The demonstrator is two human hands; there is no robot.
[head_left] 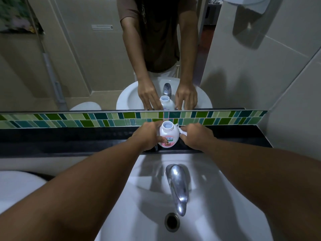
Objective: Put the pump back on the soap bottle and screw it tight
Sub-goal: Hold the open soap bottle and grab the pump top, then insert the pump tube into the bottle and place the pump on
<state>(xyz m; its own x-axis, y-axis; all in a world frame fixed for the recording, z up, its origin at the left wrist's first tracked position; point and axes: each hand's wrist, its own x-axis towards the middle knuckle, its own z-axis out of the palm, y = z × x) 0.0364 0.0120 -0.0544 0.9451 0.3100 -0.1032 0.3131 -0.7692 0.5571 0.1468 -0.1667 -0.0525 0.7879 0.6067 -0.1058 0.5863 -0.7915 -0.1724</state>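
Note:
A white soap bottle (168,133) with a pink label stands upright on the black ledge (69,138) behind the sink, its wide neck open with no pump on it. My left hand (147,134) wraps the bottle's left side, thumb across the label. My right hand (196,136) lies just right of the bottle, fingers closed on the white pump (182,131), whose nozzle pokes out toward the bottle's shoulder. Most of the pump is hidden under that hand.
A chrome tap (177,185) rises over the white sink (217,206) with its drain (171,221) below my arms. A green tile strip (86,119) and a mirror (86,58) back the ledge. A white toilet lid (15,186) sits at left.

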